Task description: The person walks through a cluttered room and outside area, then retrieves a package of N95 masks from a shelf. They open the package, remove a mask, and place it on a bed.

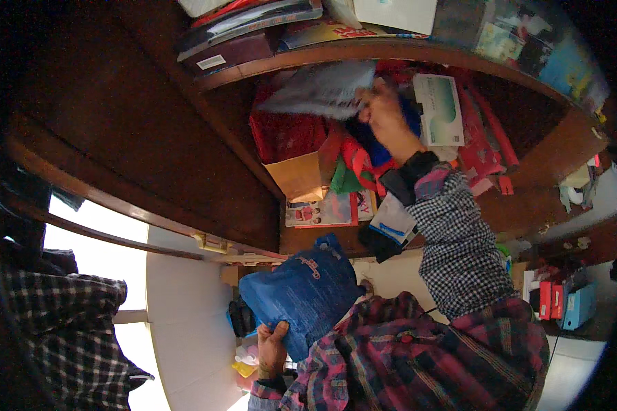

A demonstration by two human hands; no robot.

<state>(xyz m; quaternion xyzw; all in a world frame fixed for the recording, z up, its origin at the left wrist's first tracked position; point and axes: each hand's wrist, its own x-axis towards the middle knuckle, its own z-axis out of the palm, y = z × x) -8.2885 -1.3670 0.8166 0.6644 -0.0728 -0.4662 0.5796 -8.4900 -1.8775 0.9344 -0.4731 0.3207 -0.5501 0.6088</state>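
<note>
My left hand (271,347) grips the lower edge of a blue printed bag (303,287), thumb on top, in front of my torso. Inside the open cabinet shelf, my blurred right hand (385,120) pinches the right end of a grey plastic packet (324,90) that bears writing. Under the packet stands a red gift bag or box (288,136) with a gold-coloured side (301,177). Dark blue material (378,146) and a red ribbon-like strip (357,156) lie below my right wrist. A white and green carton (438,110) is right of that hand.
Books and folders (257,25) fill the shelf above. Red packets (478,138) lie at the shelf's right. A picture booklet (319,210) and a white-and-blue packet (393,221) rest near the front edge. A wooden panel (185,128) borders the left; checked clothing (72,329) hangs there.
</note>
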